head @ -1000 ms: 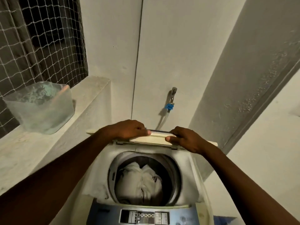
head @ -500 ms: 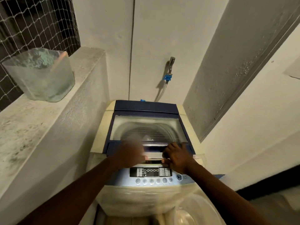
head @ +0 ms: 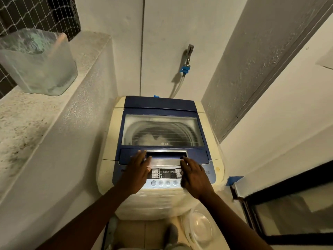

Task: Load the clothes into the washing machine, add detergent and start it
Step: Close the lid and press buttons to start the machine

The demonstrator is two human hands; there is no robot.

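A cream and blue top-loading washing machine (head: 108, 141) stands against the wall with its blue-framed glass lid (head: 162, 132) down flat. Pale clothes (head: 149, 138) show through the glass inside the drum. My left hand (head: 137, 170) lies flat with fingers spread beside the lid handle (head: 165, 156), covering the left end of the control panel (head: 164, 175). On the panel's right end my right hand (head: 193, 175) rests the same way, fingers apart, empty. A clear plastic container of pale green powder (head: 38, 62) sits on the ledge at the left.
A rough concrete ledge (head: 45, 123) runs along the left, with a netted window behind it. A tap with a blue hose connector (head: 185, 69) is on the back wall. A white round basin (head: 200, 228) stands on the floor at the right. A dark-framed door (head: 288, 204) is at the right.
The lid went from raised, held by both hands with the drum open, to lowered flat. My hands have let go of it and now lie open on the control panel.
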